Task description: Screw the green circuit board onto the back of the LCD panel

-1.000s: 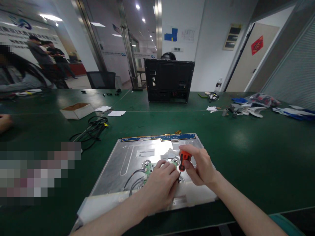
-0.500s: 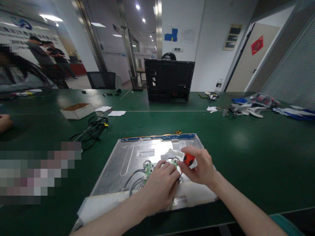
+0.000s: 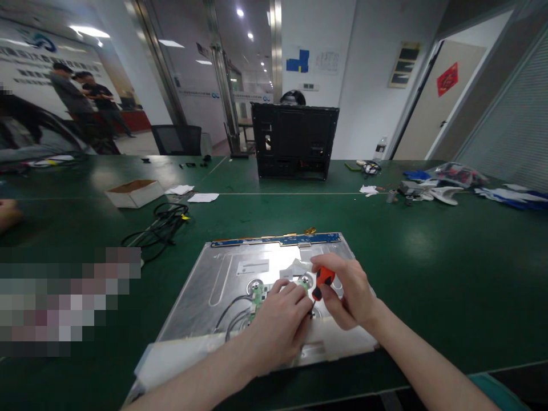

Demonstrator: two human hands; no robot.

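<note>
Screwdriver [image 3: 324, 278], tipped more upright than half a second ago, is pinched in the right hand [image 3: 356, 292], lower centre; left hand [image 3: 283, 315] covers the board [image 3: 259, 293], likely steadying it; its grip cannot be told.

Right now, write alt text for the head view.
The right hand holds a red screwdriver over a metal panel on a green table; the left hand partly covers a circuit board. A black casing stands behind.

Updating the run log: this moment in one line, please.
right hand: grips red-black screwdriver | left hand: over green board | metal panel: under board
</note>
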